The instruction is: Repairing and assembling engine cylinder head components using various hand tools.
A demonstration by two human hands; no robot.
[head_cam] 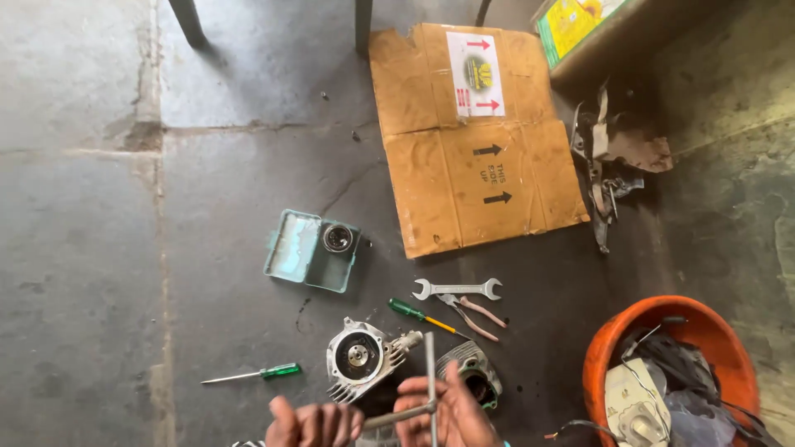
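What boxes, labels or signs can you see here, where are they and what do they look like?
Flattened cardboard box: brown, lying on the floor at top centre, with dark arrows printed on it.
Label: white rectangle on the cardboard's upper part, red arrows, yellow-green emblem.
Printed box: top right corner, yellow and green.

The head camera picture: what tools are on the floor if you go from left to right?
Green-handled screwdriver → teal tray → second green screwdriver → double-ended spanner → orange bucket.

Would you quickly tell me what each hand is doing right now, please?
Left hand: fingers curled closed by one arm of the T-shaped wrench; a grip cannot be told.
Right hand: closed on the T-shaped wrench near its cross junction.
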